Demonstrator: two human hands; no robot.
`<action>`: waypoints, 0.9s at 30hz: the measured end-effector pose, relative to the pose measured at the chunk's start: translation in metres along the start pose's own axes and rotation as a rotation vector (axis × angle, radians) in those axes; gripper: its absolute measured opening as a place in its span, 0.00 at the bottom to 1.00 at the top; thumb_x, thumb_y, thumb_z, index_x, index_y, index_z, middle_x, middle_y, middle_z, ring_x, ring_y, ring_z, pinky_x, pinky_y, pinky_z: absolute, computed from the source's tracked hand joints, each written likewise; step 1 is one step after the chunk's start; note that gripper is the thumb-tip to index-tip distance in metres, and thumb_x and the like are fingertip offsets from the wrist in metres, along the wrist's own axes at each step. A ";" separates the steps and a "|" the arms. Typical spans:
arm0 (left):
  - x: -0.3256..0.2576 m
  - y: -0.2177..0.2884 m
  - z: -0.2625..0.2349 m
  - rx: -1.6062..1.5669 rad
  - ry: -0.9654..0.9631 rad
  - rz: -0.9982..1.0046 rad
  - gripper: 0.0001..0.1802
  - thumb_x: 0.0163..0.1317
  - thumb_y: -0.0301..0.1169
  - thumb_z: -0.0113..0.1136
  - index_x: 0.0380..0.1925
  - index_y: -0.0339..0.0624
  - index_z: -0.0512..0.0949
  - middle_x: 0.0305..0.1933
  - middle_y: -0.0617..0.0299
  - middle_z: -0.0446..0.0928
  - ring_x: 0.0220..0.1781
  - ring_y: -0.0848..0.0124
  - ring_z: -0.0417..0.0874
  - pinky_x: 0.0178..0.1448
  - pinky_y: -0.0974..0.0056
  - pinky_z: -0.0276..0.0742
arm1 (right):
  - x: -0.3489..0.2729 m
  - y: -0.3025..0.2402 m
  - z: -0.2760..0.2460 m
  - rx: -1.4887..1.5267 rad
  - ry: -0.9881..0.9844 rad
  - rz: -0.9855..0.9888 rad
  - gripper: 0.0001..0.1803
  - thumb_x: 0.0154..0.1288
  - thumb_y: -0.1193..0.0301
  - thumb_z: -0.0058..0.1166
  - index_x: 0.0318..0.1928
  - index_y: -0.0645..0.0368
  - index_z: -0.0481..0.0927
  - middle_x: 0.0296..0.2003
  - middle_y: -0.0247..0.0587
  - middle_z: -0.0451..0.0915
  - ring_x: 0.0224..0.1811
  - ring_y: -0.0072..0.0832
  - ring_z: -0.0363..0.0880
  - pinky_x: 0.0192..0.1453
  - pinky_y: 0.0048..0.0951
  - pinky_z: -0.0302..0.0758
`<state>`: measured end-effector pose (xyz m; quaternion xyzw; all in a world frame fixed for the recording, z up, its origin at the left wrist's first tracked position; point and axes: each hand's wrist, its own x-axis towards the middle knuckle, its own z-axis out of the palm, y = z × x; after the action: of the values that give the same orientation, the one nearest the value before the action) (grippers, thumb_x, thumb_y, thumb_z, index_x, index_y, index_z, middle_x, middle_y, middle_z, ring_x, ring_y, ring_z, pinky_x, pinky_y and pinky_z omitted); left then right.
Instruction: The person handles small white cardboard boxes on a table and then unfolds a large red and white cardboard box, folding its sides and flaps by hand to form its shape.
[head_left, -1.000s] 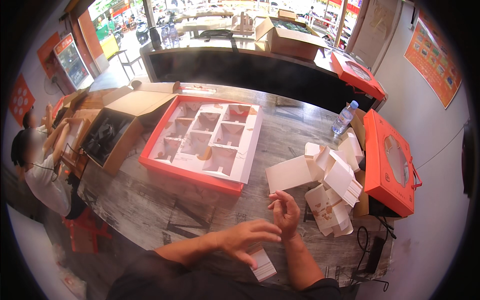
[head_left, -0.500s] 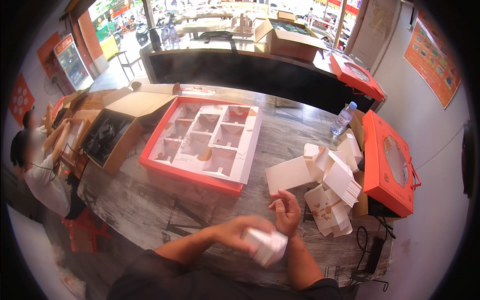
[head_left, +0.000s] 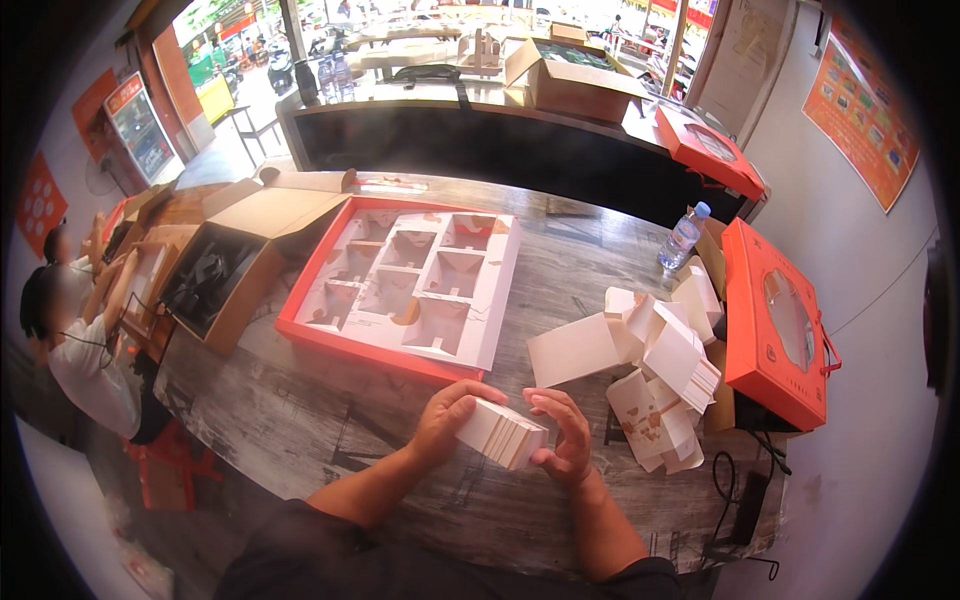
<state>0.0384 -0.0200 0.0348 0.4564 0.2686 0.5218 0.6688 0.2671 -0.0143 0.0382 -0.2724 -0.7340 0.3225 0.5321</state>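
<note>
White card, folded flat and stacked — a small stack of white card inserts (head_left: 502, 432) sits between both hands just above the grey, streaked wooden table (head_left: 300, 420), near its front edge. The left hand (head_left: 447, 415) curls round the stack's left end, fingers over the top; the right hand (head_left: 562, 432) presses its palm and bent fingers against the right end, so the two grip it together.

Just beyond the hands lies a shallow red gift-box tray (head_left: 300, 330) with a white divider insert (head_left: 420, 285) cut into square compartments. To the right, near the right hand, is a loose heap of white folded card pieces (head_left: 660, 370), some printed with a brownish pattern. Further right a red lidded gift box with a round window (head_left: 775, 320) stands on edge, and a clear plastic water bottle (head_left: 683, 236) stands behind the heap.

On the left, an open brown cardboard carton (head_left: 235, 265) rests on the table — beside it a person in a white shirt (head_left: 85, 360) bends over more cartons.
</note>
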 end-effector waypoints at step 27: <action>-0.004 -0.013 -0.007 0.321 0.019 0.318 0.35 0.66 0.36 0.70 0.69 0.35 0.67 0.66 0.54 0.73 0.65 0.67 0.77 0.63 0.61 0.77 | -0.019 0.014 0.003 0.388 0.117 0.277 0.36 0.75 0.47 0.54 0.60 0.72 0.77 0.49 0.41 0.83 0.52 0.26 0.80 0.59 0.29 0.75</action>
<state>0.0374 -0.0223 0.0197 0.5884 0.2793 0.5755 0.4946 0.2710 -0.0201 0.0150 -0.2815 -0.5817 0.5111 0.5667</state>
